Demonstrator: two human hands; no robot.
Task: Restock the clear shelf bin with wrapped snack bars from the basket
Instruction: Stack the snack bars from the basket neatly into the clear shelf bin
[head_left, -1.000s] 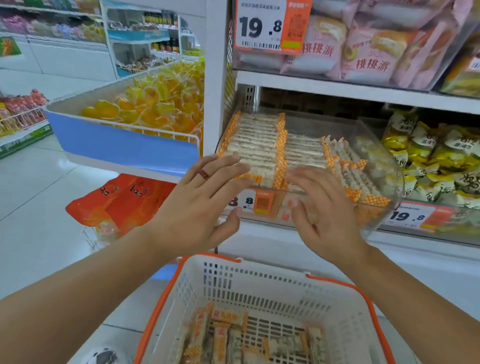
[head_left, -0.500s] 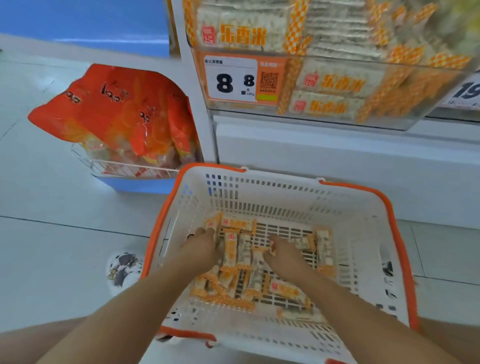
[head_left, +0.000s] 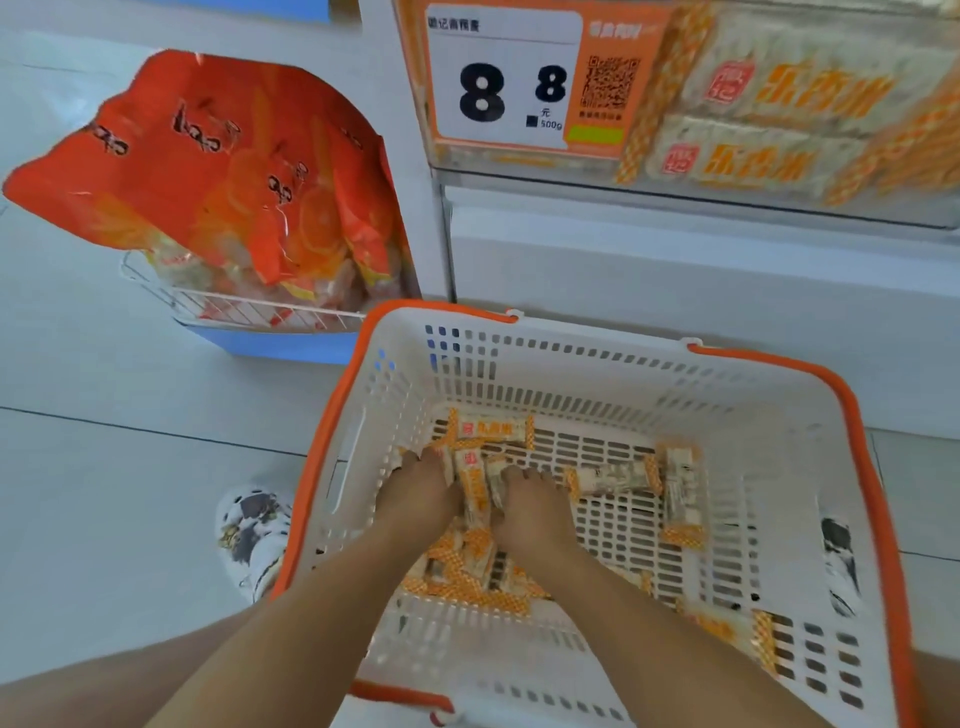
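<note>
Snack bars (head_left: 472, 486) bunched up btw both hands, down on the slotted floor of the basket (head_left: 779, 415). Left hand (head_left: 418, 496) pressed against the left side of the bunch, fingers curled down into it; right hand (head_left: 530, 512) on the other side, fingers curled over the wrappers too. Looks like a squeeze from both sides w/ a few bars trapped in the middle, orange-check ends poking up past the knuckles. Can't tell exactly how many are actually gripped, too blurry.

More bars loose around the hands: one lying crosswise just beyond the fingertips (head_left: 491, 428), a couple off to the right of the right hand (head_left: 615, 478), a heap under the wrists (head_left: 467, 587), another one near the right forearm at the basket's near corner.

Basket itself white w/ orange rim, sitting on pale floor tiles (head_left: 130, 374).

Up past the hands, the clear shelf bin (head_left: 779, 171) at the top edge, already stacked w/ same bars, price tag (head_left: 506, 78) stuck on its front reading 8.8. Off to the left of the left hand, orange snack bags (head_left: 208, 166) piled in a wire rack (head_left: 234, 306). Patterned shoe (head_left: 252, 535) on the floor just left of the basket.
</note>
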